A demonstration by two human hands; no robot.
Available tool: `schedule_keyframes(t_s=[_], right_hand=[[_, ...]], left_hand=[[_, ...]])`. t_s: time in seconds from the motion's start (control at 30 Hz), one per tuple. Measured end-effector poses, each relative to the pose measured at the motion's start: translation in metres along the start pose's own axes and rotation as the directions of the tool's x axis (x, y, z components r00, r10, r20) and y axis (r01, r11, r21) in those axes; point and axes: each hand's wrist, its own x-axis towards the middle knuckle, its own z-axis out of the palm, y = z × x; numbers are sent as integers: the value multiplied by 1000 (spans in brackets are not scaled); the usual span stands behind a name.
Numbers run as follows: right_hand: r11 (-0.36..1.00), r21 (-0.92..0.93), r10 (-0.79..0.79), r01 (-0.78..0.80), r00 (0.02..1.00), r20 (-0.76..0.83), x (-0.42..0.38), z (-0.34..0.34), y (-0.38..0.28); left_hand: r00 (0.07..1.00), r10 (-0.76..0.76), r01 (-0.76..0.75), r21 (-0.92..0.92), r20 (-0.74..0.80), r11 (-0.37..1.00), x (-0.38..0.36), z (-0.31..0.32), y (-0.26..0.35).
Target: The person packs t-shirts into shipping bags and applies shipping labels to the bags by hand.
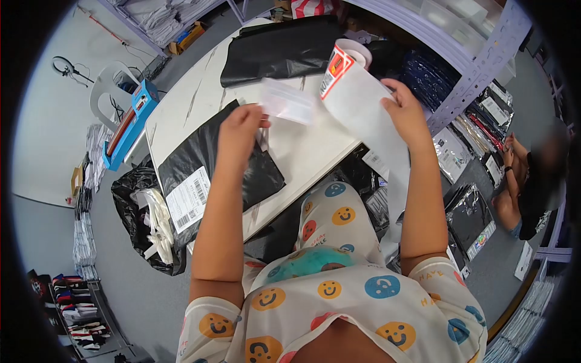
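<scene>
My left hand (242, 128) is closed, fingertips pinched at the edge of a small translucent plastic sleeve (288, 101) held above the white table. My right hand (407, 114) grips a long white paper strip (362, 100) between thumb and fingers. A red-and-white printed label (336, 70) shows at the strip's far end, beside a paper roll (357, 53). The strip's lower part hangs down past the table edge. Below my left hand lies a black mailer bag (257, 175) bearing a white shipping label (189, 198).
More black mailer bags (281, 48) lie at the back of the marble-patterned table (203, 91). A lilac metal shelf post (478, 66) rises at right. A black rubbish bag (130, 199) stands left on the floor. Packed garments (469, 218) and a seated person (532, 175) are at right.
</scene>
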Motion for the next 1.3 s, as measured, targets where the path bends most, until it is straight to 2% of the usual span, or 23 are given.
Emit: schedule_keyframes(t_s=[0.07,0.13,0.23,0.27,0.3,0.33,0.37,0.4,0.43,0.47,0.5,0.6,0.7,0.73,0.83,0.87,1.0,1.1,1.13,1.2,1.23,1.27,1.3], right_hand=[[955,-211,-251,209,947,-200,-3,3,4],[864,-389,-457,320,823,-338,-11,9,-5],[836,-325,-543,442,749,-379,-32,25,-24],[880,-182,-476,440,817,-326,-44,37,-31],[928,29,-360,371,913,-190,-56,50,-38],[942,220,-255,253,967,-22,-69,63,-45],[915,389,-179,106,971,156,-81,75,-55],[860,509,-161,-22,936,313,-91,85,-62],[796,602,-217,-63,898,382,-98,95,-67],[720,667,-156,-194,891,427,-103,102,-72],[624,713,-100,-319,873,478,-106,106,-76],[448,689,-103,-570,732,673,-104,116,-67],[493,497,-204,-714,461,864,-106,121,-64],[564,411,-146,-716,403,904,-111,123,-68],[715,324,-176,-620,289,941,-132,135,-83],[657,349,-210,-668,282,936,-136,143,-77],[553,264,-83,-790,263,961,-158,161,-91],[652,289,-80,-701,316,945,-156,165,-88],[697,290,17,-655,420,907,-160,166,-96],[909,240,13,-342,597,802,-152,167,-98],[969,179,-18,-170,673,739,-144,166,-99],[979,162,-19,-124,735,678,-134,164,-98],[987,141,-25,-79,789,614,-122,163,-99]], left_hand=[[999,-7,2,-127,-40,992,-9,-28,1],[995,46,-61,-170,-86,984,-22,-43,3],[965,203,-218,-77,-164,973,-47,-51,6],[951,257,-264,-19,-169,964,-55,-51,7],[935,311,-309,38,-169,950,-62,-52,6],[916,378,-365,110,-133,924,-67,-55,3],[854,514,-490,210,-82,846,-73,-55,4],[773,634,-601,300,-17,741,-80,-54,5],[678,733,-695,378,60,612,-87,-54,7],[715,692,-683,311,100,660,-93,-56,7],[688,720,-708,309,94,636,-95,-61,6],[597,800,-760,360,61,540,-98,-83,3],[475,872,-814,437,121,383,-102,-109,9],[420,899,-829,456,126,324,-102,-115,10],[345,933,-840,478,107,256,-109,-130,9],[320,942,-838,495,104,231,-111,-134,10],[298,952,-828,517,77,217,-123,-150,15],[285,953,-812,554,100,184,-127,-162,14],[335,935,-804,552,114,221,-131,-167,15],[480,845,-703,679,235,211,-134,-176,23],[553,784,-650,735,282,194,-135,-180,27],[738,614,-522,814,281,255,-140,-184,28],[784,582,-462,830,217,312,-140,-190,23]])
